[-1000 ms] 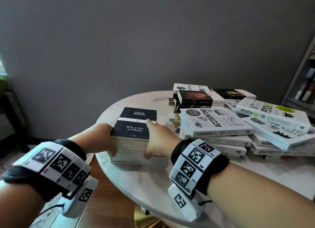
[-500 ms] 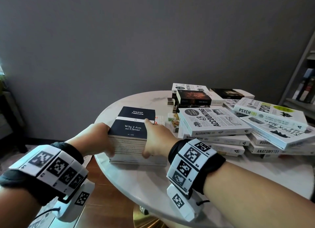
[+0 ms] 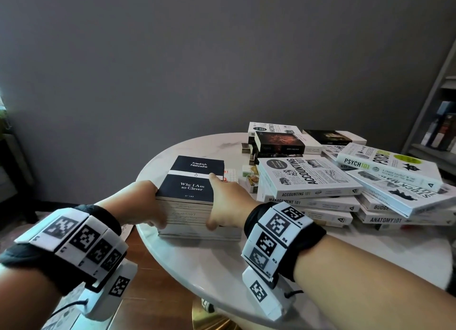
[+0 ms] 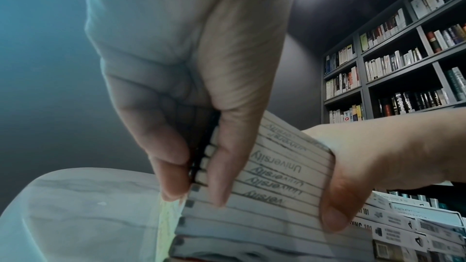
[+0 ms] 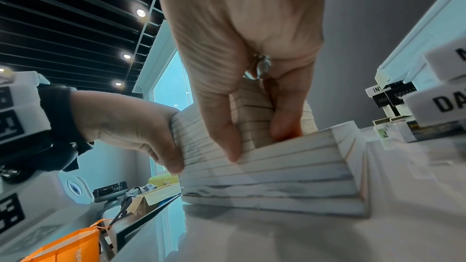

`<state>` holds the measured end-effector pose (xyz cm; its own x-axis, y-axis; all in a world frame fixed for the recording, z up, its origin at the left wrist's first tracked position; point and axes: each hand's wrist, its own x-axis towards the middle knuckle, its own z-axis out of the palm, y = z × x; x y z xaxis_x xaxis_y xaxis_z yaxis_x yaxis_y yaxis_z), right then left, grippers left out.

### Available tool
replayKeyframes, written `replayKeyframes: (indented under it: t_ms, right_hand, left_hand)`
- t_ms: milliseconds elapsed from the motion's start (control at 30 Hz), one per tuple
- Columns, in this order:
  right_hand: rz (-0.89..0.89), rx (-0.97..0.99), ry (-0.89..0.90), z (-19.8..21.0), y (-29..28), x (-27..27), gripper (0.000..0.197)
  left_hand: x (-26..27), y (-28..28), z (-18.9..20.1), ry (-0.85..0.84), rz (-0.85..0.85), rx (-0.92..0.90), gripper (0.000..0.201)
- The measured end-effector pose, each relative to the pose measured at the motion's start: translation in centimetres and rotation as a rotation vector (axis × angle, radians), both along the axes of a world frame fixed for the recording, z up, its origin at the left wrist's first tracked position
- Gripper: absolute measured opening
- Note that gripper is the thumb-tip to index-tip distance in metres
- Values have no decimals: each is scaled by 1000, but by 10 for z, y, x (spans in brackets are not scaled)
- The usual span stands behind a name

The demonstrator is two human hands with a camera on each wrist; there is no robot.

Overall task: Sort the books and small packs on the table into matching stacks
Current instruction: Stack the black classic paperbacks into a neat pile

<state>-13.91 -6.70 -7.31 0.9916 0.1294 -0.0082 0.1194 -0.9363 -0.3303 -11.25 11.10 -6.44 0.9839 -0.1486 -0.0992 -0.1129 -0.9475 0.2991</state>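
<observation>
A stack of thin books (image 3: 191, 189) topped by the black "Why I Am so Clever" stands at the left of the round marble table (image 3: 222, 268). It rests on a few wider white books (image 3: 202, 233). My left hand (image 3: 150, 206) grips the thin books' left side, thumb on the near edge (image 4: 199, 176). My right hand (image 3: 222, 201) grips their right side, thumb and fingers curled on the page edges (image 5: 254, 136). Small packs (image 3: 230, 175) lie just behind the stack. White "101" books (image 3: 308, 179) are piled loosely to the right.
Dark-covered books (image 3: 278, 142) sit at the back of the table. A bookshelf (image 3: 439, 132) stands at the far right. The table's left edge runs close under my left wrist, with wooden floor (image 3: 138, 292) below. An orange bag (image 5: 65, 246) hangs low on the left.
Both hands keep the same grip on the thin books. The stack has not visibly moved; only the head view has shifted slightly.
</observation>
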Motion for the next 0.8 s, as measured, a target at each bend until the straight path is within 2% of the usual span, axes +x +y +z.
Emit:
replayKeyframes:
  t_ms: [67, 167, 267, 367, 500, 700, 800]
  right_hand:
    - [10, 20, 31, 5, -2, -1, 103]
    - [23, 92, 108, 17, -7, 1, 85]
    - [19, 174, 156, 25, -9, 3, 68]
    - [35, 174, 143, 29, -7, 1, 59]
    - [48, 85, 111, 29, -2, -1, 54]
    - [51, 76, 104, 31, -3, -3, 49]
    - [40, 55, 92, 29, -1, -4, 53]
  left_hand:
    - [1, 1, 2, 58, 2, -51, 22]
    - [4, 4, 14, 145, 24, -119, 25]
    - [8, 4, 27, 128, 40, -176, 21]
    - [7, -1, 32, 93, 40, -141, 18]
    - [8, -3, 31, 82, 39, -91, 18]
    - [9, -3, 31, 103, 36, -84, 16]
    - [10, -2, 31, 128, 29, -75, 18]
